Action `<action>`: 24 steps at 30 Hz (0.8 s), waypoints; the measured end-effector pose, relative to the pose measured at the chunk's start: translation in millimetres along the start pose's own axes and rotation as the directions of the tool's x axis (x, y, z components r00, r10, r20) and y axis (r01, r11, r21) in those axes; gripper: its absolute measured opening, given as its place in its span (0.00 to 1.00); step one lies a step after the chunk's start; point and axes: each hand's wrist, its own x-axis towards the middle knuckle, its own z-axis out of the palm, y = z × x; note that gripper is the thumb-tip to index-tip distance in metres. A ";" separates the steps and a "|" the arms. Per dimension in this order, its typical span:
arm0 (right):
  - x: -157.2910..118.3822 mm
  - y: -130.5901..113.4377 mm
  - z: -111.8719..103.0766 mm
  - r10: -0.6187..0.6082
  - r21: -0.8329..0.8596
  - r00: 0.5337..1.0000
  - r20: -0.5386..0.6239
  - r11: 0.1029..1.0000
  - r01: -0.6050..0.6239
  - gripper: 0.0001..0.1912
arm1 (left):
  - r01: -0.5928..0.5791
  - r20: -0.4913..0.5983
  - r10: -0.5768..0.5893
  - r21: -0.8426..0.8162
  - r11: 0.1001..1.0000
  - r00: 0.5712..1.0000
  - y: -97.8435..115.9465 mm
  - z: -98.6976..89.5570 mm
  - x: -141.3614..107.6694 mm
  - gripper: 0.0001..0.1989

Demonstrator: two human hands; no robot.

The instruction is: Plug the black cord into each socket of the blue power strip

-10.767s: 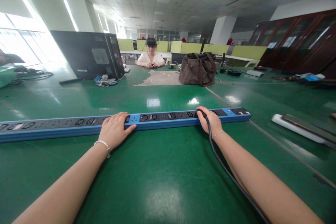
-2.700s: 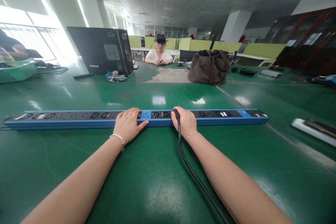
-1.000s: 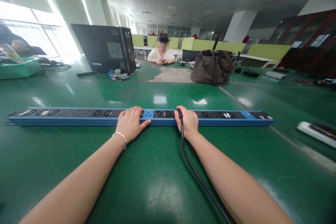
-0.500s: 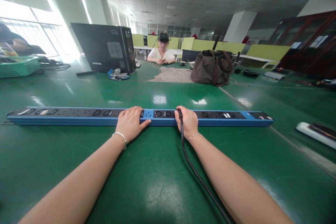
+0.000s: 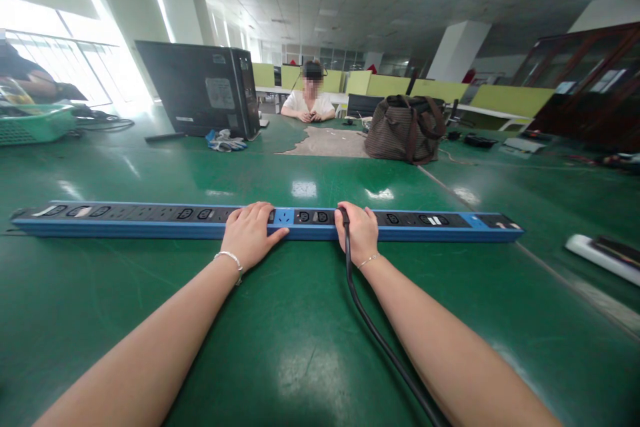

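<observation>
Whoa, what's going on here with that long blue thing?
Someone is working with a long blue power strip that lies across a green table. Their left hand rests on top of it. Their right hand holds the black plug of a thick cord at the strip. The fingers hide whether the plug is in a socket. Across the table another person sits, with a brown bag standing nearby.
</observation>
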 end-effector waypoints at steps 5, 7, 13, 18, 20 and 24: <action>-2.1 2.5 3.0 -0.010 0.010 1.000 -0.019 1.000 0.010 0.14 | 0.006 0.011 -0.006 0.002 1.000 1.000 0.6 -1.0 -0.2 0.26; -0.3 1.5 1.3 -0.023 0.027 0.999 -0.026 0.999 0.023 0.14 | 0.009 0.013 -0.009 0.002 1.000 1.000 0.9 -1.2 -0.1 0.26; 15.3 -18.4 -23.0 0.059 0.233 0.983 -0.174 0.972 -0.017 0.17 | -0.001 0.010 0.001 0.006 1.000 1.000 -0.2 -0.2 0.7 0.26; 5.8 -32.2 -23.3 -0.127 0.158 0.992 -0.006 0.979 0.127 0.14 | -0.001 -0.008 0.001 -0.009 1.000 1.000 -2.9 2.3 -0.2 0.26; -0.7 -35.6 -17.5 -0.180 0.172 0.983 0.041 0.970 0.170 0.13 | -0.021 -0.047 0.020 -0.010 1.000 0.999 0.2 0.8 -1.5 0.26; -6.7 -42.9 -10.6 -0.221 0.239 0.975 0.031 0.949 0.208 0.14 | -0.288 -0.149 0.283 -0.009 0.958 0.947 20.8 -9.6 -6.2 0.31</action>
